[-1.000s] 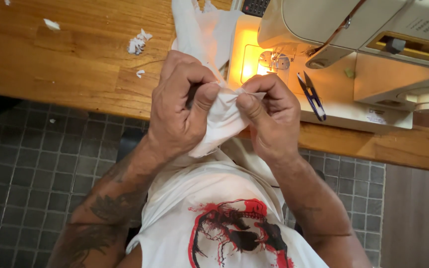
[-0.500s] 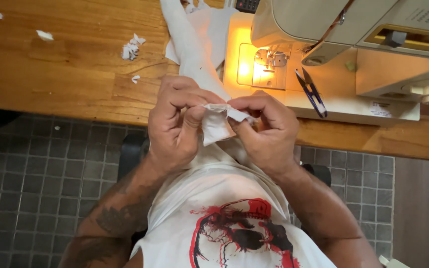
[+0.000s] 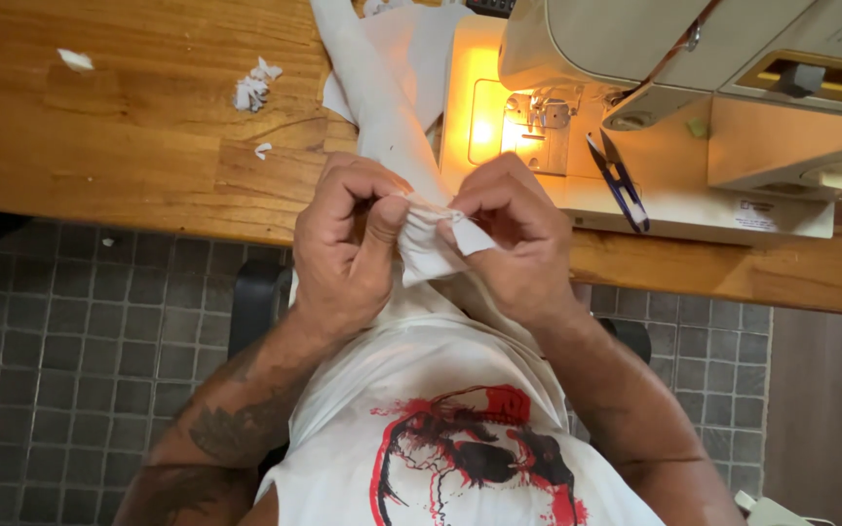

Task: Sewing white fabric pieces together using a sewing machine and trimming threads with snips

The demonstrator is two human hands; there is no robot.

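Observation:
A white cloth (image 3: 382, 107) runs from the wooden table (image 3: 119, 146) down toward my chest. Both hands pinch its near end just in front of the table edge. My left hand (image 3: 348, 248) grips the folded edge between thumb and fingers. Close beside it, my right hand (image 3: 518, 244) holds the same edge, with a small flap of the cloth (image 3: 431, 248) hanging between the two hands. A cream sewing machine (image 3: 694, 88) stands on the table right of the cloth, its lamp lighting the needle area (image 3: 528, 122).
Dark blue thread snips (image 3: 621, 185) lie on the machine's bed. Small white fabric scraps (image 3: 253, 88) are scattered on the table to the left. Grey tiled floor (image 3: 70, 351) lies below the table edge. I wear a white shirt with a red and black print (image 3: 470, 458).
Both hands, with the cloth end, have moved up closer to the table edge and machine. The bunched cloth is now stretched flatter between the fingers.

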